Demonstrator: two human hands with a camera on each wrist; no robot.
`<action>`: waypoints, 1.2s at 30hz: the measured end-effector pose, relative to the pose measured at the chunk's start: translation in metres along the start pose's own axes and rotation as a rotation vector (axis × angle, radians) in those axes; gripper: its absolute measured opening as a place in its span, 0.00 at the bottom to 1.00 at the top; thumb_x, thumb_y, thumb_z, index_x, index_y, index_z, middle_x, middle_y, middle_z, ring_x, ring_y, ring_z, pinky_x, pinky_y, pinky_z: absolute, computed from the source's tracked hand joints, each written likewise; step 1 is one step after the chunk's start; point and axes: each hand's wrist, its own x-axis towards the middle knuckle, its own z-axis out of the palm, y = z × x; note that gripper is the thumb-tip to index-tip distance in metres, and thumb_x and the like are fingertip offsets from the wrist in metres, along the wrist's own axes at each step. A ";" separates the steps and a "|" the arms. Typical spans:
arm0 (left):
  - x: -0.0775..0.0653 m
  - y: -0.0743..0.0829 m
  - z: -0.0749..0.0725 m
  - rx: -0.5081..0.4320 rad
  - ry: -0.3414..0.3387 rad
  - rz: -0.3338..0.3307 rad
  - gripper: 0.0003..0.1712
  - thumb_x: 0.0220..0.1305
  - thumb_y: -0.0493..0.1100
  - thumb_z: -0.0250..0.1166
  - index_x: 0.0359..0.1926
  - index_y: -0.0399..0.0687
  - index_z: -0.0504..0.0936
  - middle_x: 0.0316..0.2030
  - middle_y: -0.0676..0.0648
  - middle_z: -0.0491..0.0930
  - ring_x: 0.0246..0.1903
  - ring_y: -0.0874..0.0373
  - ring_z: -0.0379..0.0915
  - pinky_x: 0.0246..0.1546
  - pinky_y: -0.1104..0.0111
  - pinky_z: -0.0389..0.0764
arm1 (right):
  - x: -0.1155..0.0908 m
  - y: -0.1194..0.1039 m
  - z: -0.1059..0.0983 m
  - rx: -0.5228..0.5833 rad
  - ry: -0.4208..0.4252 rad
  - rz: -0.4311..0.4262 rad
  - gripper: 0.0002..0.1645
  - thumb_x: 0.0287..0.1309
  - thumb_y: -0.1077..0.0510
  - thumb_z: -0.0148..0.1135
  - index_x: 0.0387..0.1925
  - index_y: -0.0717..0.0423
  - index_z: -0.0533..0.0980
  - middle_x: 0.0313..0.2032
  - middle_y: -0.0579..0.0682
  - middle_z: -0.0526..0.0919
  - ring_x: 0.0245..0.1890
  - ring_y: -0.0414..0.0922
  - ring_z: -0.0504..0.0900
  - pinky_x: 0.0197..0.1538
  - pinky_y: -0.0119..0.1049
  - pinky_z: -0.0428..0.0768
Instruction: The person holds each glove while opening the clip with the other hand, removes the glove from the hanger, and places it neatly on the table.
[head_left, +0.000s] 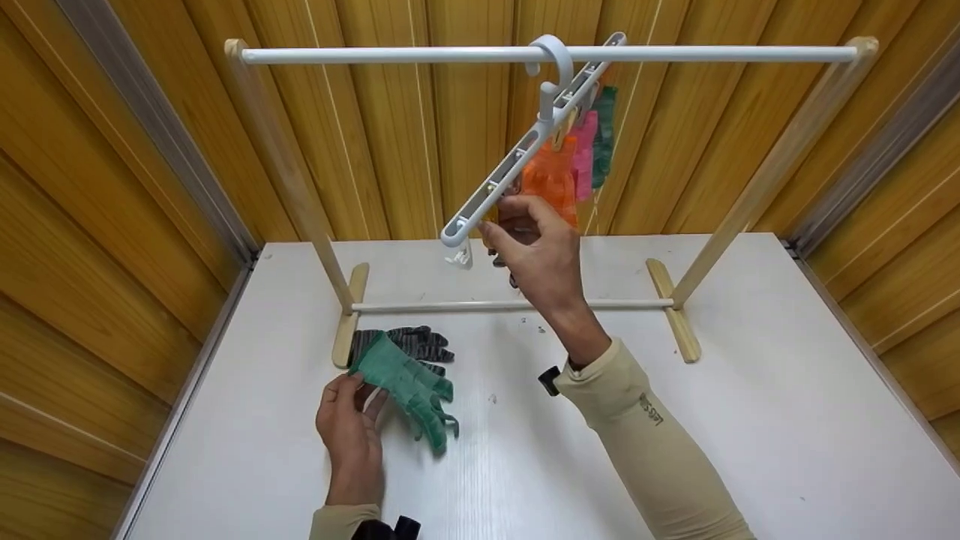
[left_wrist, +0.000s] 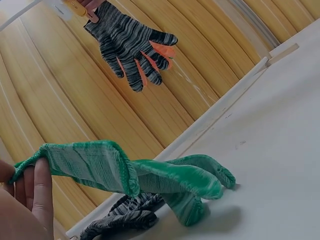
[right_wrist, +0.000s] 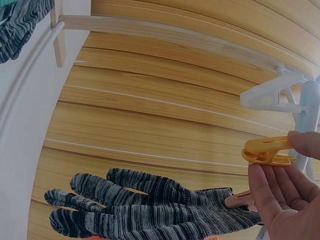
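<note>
In the head view, holds with the left hand (head_left: 351, 435) the cuff of a green glove (head_left: 409, 386), over the bench (head_left: 750, 450) toward its left edge, with a dark glove (head_left: 424, 345) lying partly covered behind. Reaches with the right hand (head_left: 551, 255) to the near end of a white hanger (head_left: 546, 129), carrying farther along an orange glove (head_left: 551, 176) and a pink glove (head_left: 583, 161).

In the left wrist view, pinches the green cuff between thumb and bent fingers; cannot tell whether touching the bench with the glove's fingertips. Shows, higher and well apart, a hanging striped glove (left_wrist: 132, 47).

In the right wrist view, pinches a yellow clip (right_wrist: 265, 146) between thumb and fingers, almost closed. Has near it a pink clip (right_wrist: 239, 199), fastened on the striped glove's cuff, and a white clip (right_wrist: 255, 97).
</note>
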 end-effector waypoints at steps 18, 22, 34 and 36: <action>-0.004 -0.003 -0.037 0.179 0.220 -0.031 0.10 0.76 0.36 0.60 0.53 0.36 0.74 0.47 0.41 0.79 0.43 0.59 0.84 0.45 0.64 0.88 | 0.000 -0.001 0.001 0.015 -0.012 0.001 0.18 0.66 0.62 0.74 0.54 0.67 0.82 0.44 0.56 0.88 0.43 0.46 0.88 0.53 0.41 0.87; -0.003 -0.003 -0.040 0.206 0.226 -0.030 0.11 0.76 0.35 0.60 0.54 0.34 0.74 0.51 0.37 0.77 0.44 0.59 0.85 0.46 0.63 0.88 | 0.001 -0.001 0.001 0.010 -0.012 -0.005 0.19 0.66 0.62 0.74 0.54 0.67 0.81 0.45 0.56 0.88 0.43 0.46 0.88 0.53 0.38 0.87; 0.004 -0.005 -0.031 0.112 0.233 -0.014 0.11 0.74 0.30 0.60 0.53 0.30 0.74 0.56 0.35 0.71 0.45 0.58 0.82 0.47 0.62 0.88 | 0.001 0.000 0.002 0.016 -0.011 -0.006 0.19 0.64 0.62 0.75 0.54 0.66 0.82 0.46 0.56 0.87 0.44 0.46 0.87 0.54 0.39 0.86; 0.006 -0.006 -0.028 0.109 0.226 -0.011 0.11 0.74 0.30 0.60 0.54 0.29 0.74 0.56 0.35 0.71 0.46 0.57 0.81 0.47 0.63 0.88 | 0.001 0.000 0.002 0.015 -0.010 -0.003 0.19 0.65 0.62 0.75 0.54 0.66 0.82 0.46 0.55 0.87 0.44 0.46 0.87 0.54 0.38 0.86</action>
